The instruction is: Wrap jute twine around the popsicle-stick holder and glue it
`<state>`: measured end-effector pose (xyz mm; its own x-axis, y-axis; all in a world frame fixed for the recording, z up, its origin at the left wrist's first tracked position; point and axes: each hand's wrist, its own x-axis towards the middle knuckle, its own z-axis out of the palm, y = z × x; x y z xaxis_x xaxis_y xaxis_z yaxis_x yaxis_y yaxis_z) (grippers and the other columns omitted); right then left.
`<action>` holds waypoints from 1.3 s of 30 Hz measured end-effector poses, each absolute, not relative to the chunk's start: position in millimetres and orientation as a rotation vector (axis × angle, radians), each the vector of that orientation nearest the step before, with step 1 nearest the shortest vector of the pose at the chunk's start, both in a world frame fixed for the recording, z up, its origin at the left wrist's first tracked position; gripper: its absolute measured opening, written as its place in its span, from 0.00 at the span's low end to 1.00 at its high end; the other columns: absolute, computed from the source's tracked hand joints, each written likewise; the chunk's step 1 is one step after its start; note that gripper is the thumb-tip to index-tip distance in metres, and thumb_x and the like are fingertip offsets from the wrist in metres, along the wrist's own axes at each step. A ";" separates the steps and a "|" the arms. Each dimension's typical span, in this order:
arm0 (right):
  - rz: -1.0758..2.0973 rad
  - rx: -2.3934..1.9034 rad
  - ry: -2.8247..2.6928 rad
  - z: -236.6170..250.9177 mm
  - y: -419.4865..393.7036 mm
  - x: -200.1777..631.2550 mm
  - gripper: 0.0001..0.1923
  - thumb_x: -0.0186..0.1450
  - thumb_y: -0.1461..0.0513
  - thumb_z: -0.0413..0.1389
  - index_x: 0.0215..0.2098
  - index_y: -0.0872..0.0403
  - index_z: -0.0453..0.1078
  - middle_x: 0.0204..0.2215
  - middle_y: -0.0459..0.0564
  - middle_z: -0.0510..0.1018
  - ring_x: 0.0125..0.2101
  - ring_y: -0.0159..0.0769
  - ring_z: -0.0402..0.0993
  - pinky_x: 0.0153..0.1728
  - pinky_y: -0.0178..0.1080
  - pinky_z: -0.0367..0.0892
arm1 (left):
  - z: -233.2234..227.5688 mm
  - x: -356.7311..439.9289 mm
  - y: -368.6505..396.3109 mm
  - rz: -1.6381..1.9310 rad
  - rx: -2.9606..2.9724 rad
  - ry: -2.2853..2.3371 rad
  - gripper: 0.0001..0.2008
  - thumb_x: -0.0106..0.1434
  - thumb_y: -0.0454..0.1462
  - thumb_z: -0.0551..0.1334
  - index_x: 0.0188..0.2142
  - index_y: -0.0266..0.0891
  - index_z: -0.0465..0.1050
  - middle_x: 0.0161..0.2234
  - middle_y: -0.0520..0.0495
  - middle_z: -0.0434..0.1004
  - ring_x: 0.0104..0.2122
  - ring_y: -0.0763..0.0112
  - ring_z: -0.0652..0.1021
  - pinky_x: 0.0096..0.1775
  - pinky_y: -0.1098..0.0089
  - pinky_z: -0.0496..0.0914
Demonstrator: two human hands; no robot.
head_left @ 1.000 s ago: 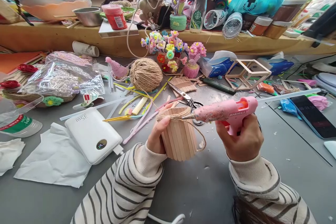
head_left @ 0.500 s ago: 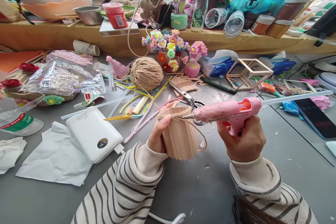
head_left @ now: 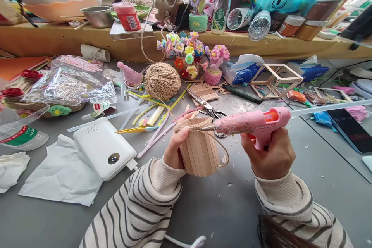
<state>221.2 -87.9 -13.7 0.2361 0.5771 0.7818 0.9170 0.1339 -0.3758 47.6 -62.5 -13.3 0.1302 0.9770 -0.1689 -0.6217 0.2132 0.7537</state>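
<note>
Left hand point(head_left: 174, 148) grips a cup of wooden craft sticks point(head_left: 200, 149), thumb pressed at the rim where jute twine point(head_left: 194, 125) is wound around the top. Cup stands upright on the grey worktop point(head_left: 232, 205), near centre of view. Right hand point(head_left: 270, 155) is closed around the handle of a pink glue gun point(head_left: 252, 123), held level at 3 o'clock of the cup, nozzle touching the twine band at the rim. A clear glue stick point(head_left: 331, 107) projects from the rear of the gun toward 3 o'clock. A loose loop of twine hangs down the cup's right side.

At 11 o'clock of the cup lies a ball of jute twine point(head_left: 162, 81), a strand running from it to the cup. Scissors point(head_left: 207, 109) lie just beyond the cup at 12 o'clock. A white power bank point(head_left: 104, 149) rests at 9 o'clock, beside a sheet of white tissue point(head_left: 62, 176). A frame of wooden sticks point(head_left: 276, 81) stands at 1 o'clock. Both sleeves are striped.
</note>
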 end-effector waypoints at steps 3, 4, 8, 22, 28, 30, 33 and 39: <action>-0.423 -1.597 -1.438 -12.9 -89.4 219.7 0.13 0.57 0.52 0.54 0.30 0.52 0.60 0.19 0.45 0.63 0.18 0.34 0.63 0.20 0.38 0.60 | -14.1 47.4 -62.2 1.259 0.581 0.751 0.27 0.49 0.47 0.61 0.48 0.41 0.66 0.53 0.40 0.66 0.51 0.46 0.68 0.44 0.53 0.66; -0.423 -1.606 -1.438 -12.9 -89.6 219.8 0.13 0.57 0.52 0.54 0.30 0.52 0.60 0.19 0.45 0.63 0.18 0.34 0.63 0.20 0.37 0.60 | -14.4 47.3 -62.0 1.258 0.577 0.754 0.27 0.48 0.47 0.61 0.48 0.41 0.66 0.53 0.41 0.66 0.51 0.46 0.68 0.44 0.53 0.66; -0.472 -1.550 -1.472 -14.0 -87.4 223.1 0.12 0.57 0.54 0.55 0.30 0.53 0.61 0.18 0.44 0.62 0.18 0.32 0.61 0.18 0.36 0.58 | -14.5 46.9 -62.0 1.253 0.580 0.756 0.29 0.48 0.48 0.61 0.49 0.42 0.66 0.51 0.41 0.68 0.48 0.48 0.70 0.42 0.54 0.67; -0.652 -1.394 -1.507 -12.0 -81.7 226.9 0.12 0.55 0.56 0.58 0.28 0.55 0.61 0.16 0.39 0.58 0.14 0.25 0.55 0.13 0.31 0.52 | -11.4 48.4 -62.4 1.309 0.582 0.699 0.24 0.48 0.47 0.62 0.44 0.41 0.71 0.51 0.42 0.69 0.48 0.48 0.70 0.43 0.55 0.67; -0.680 -1.400 -1.507 -11.4 -81.4 228.0 0.12 0.55 0.56 0.57 0.28 0.55 0.61 0.17 0.39 0.59 0.15 0.25 0.57 0.14 0.30 0.55 | -9.1 49.0 -63.1 1.305 0.570 0.699 0.23 0.48 0.47 0.63 0.43 0.41 0.71 0.47 0.42 0.72 0.47 0.47 0.71 0.44 0.53 0.67; -0.687 -1.400 -1.510 -11.0 -81.7 228.0 0.12 0.56 0.56 0.57 0.29 0.55 0.61 0.17 0.39 0.59 0.15 0.26 0.57 0.14 0.30 0.56 | -9.7 49.0 -62.6 1.320 0.562 0.709 0.24 0.47 0.47 0.63 0.44 0.41 0.71 0.47 0.42 0.73 0.50 0.47 0.69 0.46 0.53 0.66; -0.685 -1.410 -1.511 -11.0 -82.0 228.3 0.12 0.56 0.56 0.57 0.29 0.55 0.62 0.17 0.39 0.60 0.15 0.26 0.58 0.14 0.30 0.56 | -9.4 49.7 -61.8 1.326 0.580 0.697 0.24 0.47 0.47 0.63 0.44 0.41 0.71 0.50 0.41 0.70 0.51 0.46 0.68 0.47 0.52 0.66; -0.678 -1.431 -1.496 -11.1 -82.6 227.9 0.11 0.56 0.56 0.57 0.28 0.54 0.61 0.17 0.39 0.59 0.14 0.26 0.57 0.13 0.30 0.55 | -9.4 49.9 -63.2 1.333 0.549 0.695 0.22 0.47 0.46 0.63 0.42 0.42 0.71 0.57 0.46 0.61 0.53 0.47 0.66 0.47 0.54 0.66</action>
